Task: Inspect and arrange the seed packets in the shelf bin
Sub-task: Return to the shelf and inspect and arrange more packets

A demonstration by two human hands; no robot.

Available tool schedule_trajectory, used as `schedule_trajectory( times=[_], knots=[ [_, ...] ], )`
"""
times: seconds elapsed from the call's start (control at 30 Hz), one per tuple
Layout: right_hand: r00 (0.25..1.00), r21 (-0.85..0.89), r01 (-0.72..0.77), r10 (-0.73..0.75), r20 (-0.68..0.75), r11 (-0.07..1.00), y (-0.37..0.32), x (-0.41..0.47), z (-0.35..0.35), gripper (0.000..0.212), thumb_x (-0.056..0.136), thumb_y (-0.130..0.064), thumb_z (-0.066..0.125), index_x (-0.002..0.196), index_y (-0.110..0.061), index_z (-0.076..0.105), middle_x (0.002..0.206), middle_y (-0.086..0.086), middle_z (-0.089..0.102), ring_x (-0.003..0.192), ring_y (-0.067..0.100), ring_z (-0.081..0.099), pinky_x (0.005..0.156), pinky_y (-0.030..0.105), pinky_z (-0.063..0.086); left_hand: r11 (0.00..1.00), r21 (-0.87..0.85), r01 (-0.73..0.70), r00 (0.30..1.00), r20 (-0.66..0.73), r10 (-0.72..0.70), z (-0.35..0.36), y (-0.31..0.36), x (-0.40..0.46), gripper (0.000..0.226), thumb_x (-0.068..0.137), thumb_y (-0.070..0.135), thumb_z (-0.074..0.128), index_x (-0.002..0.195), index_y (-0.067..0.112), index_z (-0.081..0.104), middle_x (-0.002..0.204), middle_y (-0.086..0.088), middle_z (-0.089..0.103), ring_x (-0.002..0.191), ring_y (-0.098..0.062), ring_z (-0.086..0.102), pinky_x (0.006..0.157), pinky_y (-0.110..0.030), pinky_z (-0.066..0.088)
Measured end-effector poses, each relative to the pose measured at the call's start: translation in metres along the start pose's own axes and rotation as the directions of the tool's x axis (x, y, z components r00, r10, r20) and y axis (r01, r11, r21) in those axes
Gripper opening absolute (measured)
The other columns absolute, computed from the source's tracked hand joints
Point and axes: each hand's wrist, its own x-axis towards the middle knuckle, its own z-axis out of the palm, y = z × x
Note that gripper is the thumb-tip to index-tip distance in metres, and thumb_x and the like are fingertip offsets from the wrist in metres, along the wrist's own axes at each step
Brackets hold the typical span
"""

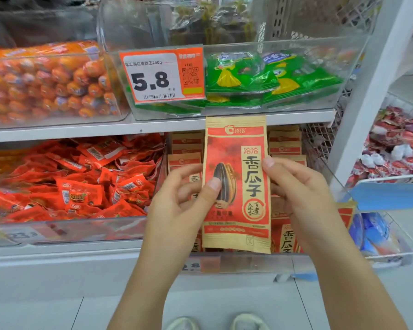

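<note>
Big white shelf (153, 128) fills the view, stacked with clear bins so shoppers can see the stock without digging: orange sausages (50, 84) up top left, green packs (267, 75) beside them behind a price tag (161, 76) reading 5.8, clipped to the bin front where the eye lands. One level down, loose red snacks (74, 179) heaped on the left, and right next door the seed bin (248, 262), its packets (284, 145) standing in upright rows, faces forward, which looks like the tidy order this job is after. Off to the right, a wire basket (391, 177) of wrapped sweets. Now the action: one seed packet (236, 184) is lifted out and held upright in front of its bin, printed face square to the camera, and that reads as the inspection step, label and seams on show. Left hand (177, 208) pinches the packet's left edge, thumb across the front near the seed picture, fingers tucked behind. Right hand (301, 189) pinches the right edge the same way, thumb tip on the front. Two-sided hold keeps the thin packet flat instead of flopping. My guess: once checked, it wants slotting back upright among its neighbours.
</note>
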Motion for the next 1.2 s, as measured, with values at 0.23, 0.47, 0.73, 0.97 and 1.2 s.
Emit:
schedule_trajectory(
  times=[0.23, 0.47, 0.73, 0.97, 1.2],
  knots=[
    [0.999, 0.037, 0.028, -0.028, -0.023, 0.999, 0.002, -0.001, 0.01, 0.023, 0.077, -0.039, 0.06, 0.082, -0.021, 0.074, 0.08, 0.004, 0.075, 0.064, 0.015, 0.066, 0.047, 0.022, 0.048, 0.966, 0.174, -0.193, 0.967, -0.132, 0.217, 0.001, 0.001, 0.006, 0.017, 0.09, 0.009, 0.065, 0.087, 0.022, 0.054, 0.091, 0.014, 0.072, 0.078, -0.001, 0.067, 0.065, -0.012, 0.049],
    [0.996, 0.075, 0.084, -0.086, 0.015, 0.994, 0.0, -0.003, 0.026, 0.029, 0.078, -0.036, 0.06, 0.099, -0.021, 0.073, 0.087, -0.001, 0.077, 0.077, 0.011, 0.073, 0.061, 0.023, 0.056, 0.859, 0.495, -0.129, 0.982, -0.056, 0.18, 0.007, 0.006, 0.001, 0.052, 0.065, 0.077, 0.054, 0.103, 0.044, 0.046, 0.101, 0.019, 0.064, 0.092, -0.001, 0.062, 0.08, -0.034, 0.053],
    [0.994, 0.088, 0.081, -0.087, 0.065, 0.993, -0.007, 0.001, 0.035, 0.03, 0.081, -0.043, 0.062, 0.096, -0.02, 0.073, 0.093, -0.001, 0.077, 0.084, 0.007, 0.071, 0.065, 0.017, 0.053, 0.968, 0.248, -0.049, 0.998, -0.022, 0.056, 0.003, 0.02, 0.006, 0.055, 0.057, 0.069, 0.064, 0.087, 0.026, 0.048, 0.076, 0.014, 0.068, 0.066, -0.008, 0.065, 0.061, -0.031, 0.052],
    [0.986, 0.021, -0.012, 0.008, 0.165, 1.0, -0.015, 0.009, 0.04, 0.05, 0.072, -0.061, 0.057, 0.099, -0.019, 0.063, 0.077, -0.012, 0.067, 0.072, 0.002, 0.064, 0.072, 0.021, 0.045, 0.988, -0.039, 0.147, 0.981, 0.137, -0.14, 0.003, 0.029, 0.011, 0.019, 0.061, 0.038, 0.076, 0.056, 0.03, 0.059, 0.046, 0.012, 0.049, 0.04, -0.001, 0.044, 0.045, -0.01, 0.036],
    [0.987, -0.008, -0.041, 0.042, 0.152, 0.999, -0.012, 0.012, 0.041, 0.057, 0.069, -0.056, 0.064, 0.108, -0.015, 0.064, 0.104, 0.003, 0.075, 0.1, 0.015, 0.07, 0.102, 0.041, 0.046, 0.995, 0.021, 0.102, 0.988, 0.116, -0.104, -0.003, 0.02, 0.012, 0.032, 0.059, 0.053, 0.072, 0.068, 0.025, 0.058, 0.067, 0.009, 0.066, 0.062, -0.006, 0.061, 0.067, -0.026, 0.049]
  ],
)
